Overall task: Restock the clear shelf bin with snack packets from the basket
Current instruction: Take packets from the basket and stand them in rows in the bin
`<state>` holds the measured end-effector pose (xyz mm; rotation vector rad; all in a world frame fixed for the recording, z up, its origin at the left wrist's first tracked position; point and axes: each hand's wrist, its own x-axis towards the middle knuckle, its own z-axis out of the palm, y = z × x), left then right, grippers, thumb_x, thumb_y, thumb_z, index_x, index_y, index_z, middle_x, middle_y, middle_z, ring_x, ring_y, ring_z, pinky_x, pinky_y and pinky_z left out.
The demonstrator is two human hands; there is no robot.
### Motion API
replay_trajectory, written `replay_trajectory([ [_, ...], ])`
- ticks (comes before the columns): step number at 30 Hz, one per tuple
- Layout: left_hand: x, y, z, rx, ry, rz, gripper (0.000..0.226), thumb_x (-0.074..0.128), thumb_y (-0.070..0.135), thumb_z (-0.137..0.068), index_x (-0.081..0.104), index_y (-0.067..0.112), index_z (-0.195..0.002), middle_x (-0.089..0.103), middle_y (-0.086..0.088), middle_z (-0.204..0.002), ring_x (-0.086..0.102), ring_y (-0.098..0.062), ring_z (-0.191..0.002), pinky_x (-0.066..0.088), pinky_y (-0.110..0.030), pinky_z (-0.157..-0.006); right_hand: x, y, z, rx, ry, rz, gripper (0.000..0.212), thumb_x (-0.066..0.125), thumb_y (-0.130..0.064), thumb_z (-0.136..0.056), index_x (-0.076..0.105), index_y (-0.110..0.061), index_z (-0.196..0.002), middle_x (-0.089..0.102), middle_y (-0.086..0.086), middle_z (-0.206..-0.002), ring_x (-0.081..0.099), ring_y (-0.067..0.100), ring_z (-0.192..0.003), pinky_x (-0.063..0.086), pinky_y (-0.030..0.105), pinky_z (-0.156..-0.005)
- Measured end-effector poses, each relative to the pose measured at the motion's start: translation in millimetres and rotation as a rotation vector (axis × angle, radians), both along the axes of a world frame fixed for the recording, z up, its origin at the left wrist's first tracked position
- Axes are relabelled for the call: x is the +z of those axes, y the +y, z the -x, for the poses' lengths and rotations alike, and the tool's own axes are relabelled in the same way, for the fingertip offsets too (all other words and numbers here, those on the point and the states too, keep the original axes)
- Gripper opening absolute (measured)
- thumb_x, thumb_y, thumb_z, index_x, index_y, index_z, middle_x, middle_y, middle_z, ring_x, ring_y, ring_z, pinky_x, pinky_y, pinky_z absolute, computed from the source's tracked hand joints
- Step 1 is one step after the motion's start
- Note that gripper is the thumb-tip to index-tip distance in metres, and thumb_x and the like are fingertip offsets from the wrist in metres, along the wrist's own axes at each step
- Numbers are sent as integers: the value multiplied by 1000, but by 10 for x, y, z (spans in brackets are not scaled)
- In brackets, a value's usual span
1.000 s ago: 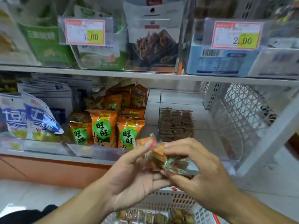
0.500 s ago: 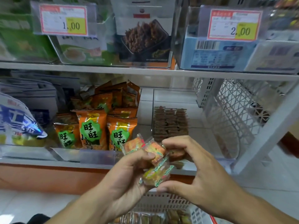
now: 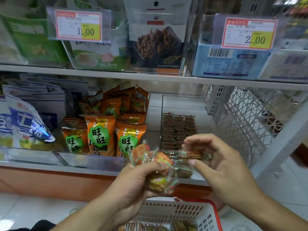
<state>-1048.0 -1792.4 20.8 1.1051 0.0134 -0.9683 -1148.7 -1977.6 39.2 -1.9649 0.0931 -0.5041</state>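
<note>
Packets: left hand [image 3: 133,179] is gripping a bunch of snack packets [image 3: 155,165], fingers curled round them, above the basket [image 3: 175,212].
Single packet: right hand [image 3: 221,165] is pinching one packet [image 3: 193,155] between thumb and fingers at the front of the clear bin [image 3: 183,104].
Bin contents: a row of brown packets [image 3: 178,129] is standing inside.
Neighbours: orange bags [image 3: 100,132] are sitting to its left.

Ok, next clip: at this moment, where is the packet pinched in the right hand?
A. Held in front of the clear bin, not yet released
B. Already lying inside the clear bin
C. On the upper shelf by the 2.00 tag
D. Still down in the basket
A: the right hand pinches a brown snack packet just in front of the clear bin, above the basket.
</note>
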Motion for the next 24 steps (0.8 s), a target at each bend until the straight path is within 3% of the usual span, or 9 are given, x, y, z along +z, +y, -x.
replay_trajectory([
  [2,10,-1,30,-37,-9,-15,44,84,5,-58,74,-9,-98,75,-28,-100,76,-36,-77,61,-41,-56,-12,43,3,22,-45,-279,47,70,13,-84,71,-30,-105,72,4,-112,70,18,-103,62,35,-66],
  [4,15,-10,57,-91,-27,-14,31,85,6,-61,79,1,-91,76,-26,-102,76,-34,-80,61,-41,-56,-28,90,7,-7,-65,-413,39,75,0,-80,70,-30,-105,73,2,-114,72,17,-99,57,33,-48],
  [7,7,-20,76,-109,-44,-4,32,86,8,-61,80,7,-93,77,-23,-99,76,-30,-77,60,-40,-56,-13,101,-24,-79,-69,-471,37,77,-15,-76,68,-29,-109,75,-3,-116,75,16,-92,53,28,-43],
  [13,67,2,82,-153,-67,36,32,86,14,-61,82,13,-93,78,-22,-100,77,-30,-78,59,-34,-52,-20,83,-82,-114,-54,-472,36,80,-17,-73,69,-27,-106,75,3,-113,74,22,-77,60,29,-59],
  [16,76,-7,91,-122,-50,40,35,89,19,-57,82,13,-91,78,-18,-94,77,-27,-72,58,-30,-48,-50,111,-63,-158,-39,-194,40,87,-16,-76,69,-36,-105,75,-6,-107,73,12,-92,59,26,-75],
  [18,90,-9,101,-108,-61,35,34,89,24,-57,83,15,-90,78,-13,-88,74,-21,-65,55,-27,-45,-73,151,-41,-109,27,-22,33,82,-25,-81,68,-37,-108,74,-10,-107,71,10,-98,59,33,-84],
  [21,89,-9,90,-69,-40,15,38,89,31,-54,83,16,-89,76,-10,-83,70,-15,-58,52,-23,-40,-74,188,-7,44,164,-11,40,73,-46,-81,64,-37,-119,69,-12,-118,68,11,-107,57,44,-91],
  [24,66,-6,87,-66,-10,-2,45,91,34,-52,83,11,-90,73,-12,-83,67,-14,-55,49,-21,-37,-76,196,11,98,169,79,42,77,-50,-79,64,-37,-118,61,-13,-126,62,11,-117,53,42,-96],
])
